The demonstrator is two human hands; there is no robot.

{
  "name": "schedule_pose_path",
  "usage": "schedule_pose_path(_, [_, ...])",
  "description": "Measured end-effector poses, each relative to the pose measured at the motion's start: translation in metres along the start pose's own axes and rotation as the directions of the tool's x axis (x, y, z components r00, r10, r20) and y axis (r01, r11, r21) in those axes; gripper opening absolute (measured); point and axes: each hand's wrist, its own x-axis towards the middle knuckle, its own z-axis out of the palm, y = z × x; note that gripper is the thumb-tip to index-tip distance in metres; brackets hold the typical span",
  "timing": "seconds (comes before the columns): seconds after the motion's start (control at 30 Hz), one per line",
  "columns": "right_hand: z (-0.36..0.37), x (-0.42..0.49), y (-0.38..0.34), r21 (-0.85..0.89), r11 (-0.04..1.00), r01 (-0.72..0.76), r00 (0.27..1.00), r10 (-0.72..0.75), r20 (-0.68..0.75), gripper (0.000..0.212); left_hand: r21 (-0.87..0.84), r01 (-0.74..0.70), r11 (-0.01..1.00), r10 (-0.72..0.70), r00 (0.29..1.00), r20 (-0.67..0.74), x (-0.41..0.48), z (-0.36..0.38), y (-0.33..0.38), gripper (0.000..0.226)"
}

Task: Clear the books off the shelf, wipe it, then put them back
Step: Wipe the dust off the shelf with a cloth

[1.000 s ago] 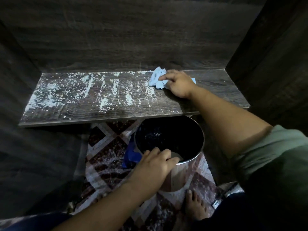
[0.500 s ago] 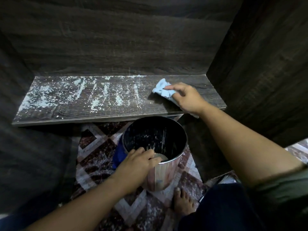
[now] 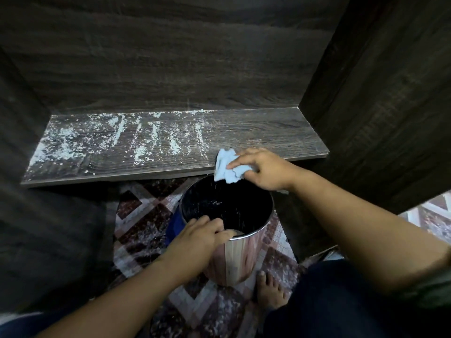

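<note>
Your right hand (image 3: 266, 168) pinches the blue cloth (image 3: 228, 168) in its fingers at the shelf (image 3: 256, 132) front edge, over the bin (image 3: 227, 240); your left hand (image 3: 202, 236) grips the bin's rim; white crumbs (image 3: 146, 140) cover the shelf's left half; no books in view. Risk: crumbs miss the bin and scatter onto the patterned floor (image 3: 136, 230) if it sits too far back.

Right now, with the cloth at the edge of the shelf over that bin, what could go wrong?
1. The white dust swept off the shelf by the light blue cloth could miss the bin and land on the patterned floor, which already looks speckled.
2. The left hand grips only the bin's rim, so the bin may tip or shift.
3. Much of the shelf's left side is unwiped; returning books too soon would trap the dust.
</note>
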Motion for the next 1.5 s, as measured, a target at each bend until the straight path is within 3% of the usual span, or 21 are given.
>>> schedule_pose_path(0.07, [-0.013,-0.015,-0.008,0.11,0.993,-0.043,0.999,0.042,0.012,0.038,0.009,0.005,1.0,-0.005,1.0,0.007,-0.001,0.001,0.0,0.072])
schedule_pose_path(0.13, [-0.02,-0.022,-0.014,0.168,0.985,-0.033,0.989,0.057,-0.14,0.037,0.017,0.004,1.0,-0.004,1.0,0.015,-0.001,0.002,0.001,0.073])
schedule_pose_path(0.2, [-0.017,-0.024,-0.021,0.192,0.981,-0.027,0.934,0.093,-0.344,0.037,0.024,-0.016,1.0,0.016,1.0,0.025,0.0,0.003,0.002,0.073])
schedule_pose_path(0.27, [-0.006,-0.02,-0.023,0.175,0.984,-0.044,0.894,0.117,-0.433,0.039,0.021,-0.034,0.999,0.033,0.999,0.033,0.002,0.003,0.003,0.07])
schedule_pose_path(0.4, [0.017,-0.013,-0.014,-0.034,0.987,-0.158,0.959,0.145,-0.245,0.039,0.02,-0.027,0.999,0.026,1.0,0.012,0.011,-0.001,0.004,0.06])
schedule_pose_path(0.53, [0.013,-0.013,-0.013,0.03,0.991,-0.132,0.888,0.131,-0.441,0.04,-0.011,-0.009,1.0,0.009,0.999,0.031,0.02,-0.005,0.005,0.054])
schedule_pose_path(0.67, [0.011,-0.009,0.002,0.048,0.982,-0.181,0.95,0.188,-0.248,0.037,-0.004,-0.011,1.0,0.011,0.998,0.056,0.034,-0.003,0.003,0.06])
schedule_pose_path(0.73, [0.002,-0.003,0.015,0.137,0.968,-0.209,0.89,0.246,-0.383,0.038,-0.042,0.008,0.999,-0.005,0.998,0.068,0.042,-0.003,0.003,0.061])
schedule_pose_path(0.8, [-0.012,0.007,0.037,0.156,0.946,-0.285,0.77,0.323,-0.55,0.04,-0.076,0.02,0.997,-0.018,0.999,0.035,0.048,-0.003,0.003,0.062])
schedule_pose_path(0.9, [-0.039,0.025,0.078,0.112,0.831,-0.545,0.597,0.478,-0.645,0.047,-0.047,0.059,0.997,-0.058,0.998,0.023,0.058,0.0,0.005,0.063])
schedule_pose_path(0.97, [-0.05,0.035,0.11,-0.031,0.732,-0.681,0.623,0.557,-0.549,0.055,-0.035,0.069,0.997,-0.068,0.997,0.038,0.063,-0.002,0.004,0.065])
schedule_pose_path(1.07, [-0.05,0.047,0.139,-0.136,0.769,-0.625,0.759,0.557,-0.338,0.058,-0.046,0.08,0.996,-0.079,0.996,0.037,0.063,0.0,0.004,0.066])
schedule_pose_path(1.17, [-0.038,0.056,0.131,-0.094,0.767,-0.635,0.74,0.568,-0.361,0.054,-0.077,0.045,0.996,-0.044,0.999,0.018,0.064,0.003,0.0,0.066])
schedule_pose_path(1.27, [-0.027,0.059,0.099,-0.123,0.883,-0.453,0.85,0.386,-0.359,0.048,-0.079,0.038,0.996,-0.042,0.998,-0.041,0.066,0.011,-0.008,0.065])
schedule_pose_path(1.33, [-0.019,0.058,0.081,0.022,0.964,-0.266,0.899,0.256,-0.355,0.043,-0.097,0.043,0.994,-0.048,0.998,-0.048,0.068,0.008,-0.008,0.058])
schedule_pose_path(1.37, [-0.017,0.056,0.077,0.097,0.973,-0.21,0.893,0.232,-0.386,0.041,-0.102,0.051,0.994,-0.056,0.997,-0.047,0.069,0.007,-0.008,0.055])
schedule_pose_path(1.43, [-0.023,0.058,0.076,0.099,0.97,-0.22,0.804,0.238,-0.545,0.043,-0.097,0.058,0.994,-0.063,0.997,-0.046,0.068,0.005,-0.009,0.053])
schedule_pose_path(1.5, [-0.038,0.063,0.091,-0.035,0.903,-0.428,0.693,0.303,-0.654,0.049,-0.091,0.063,0.994,-0.068,0.996,-0.052,0.067,0.005,-0.01,0.054])
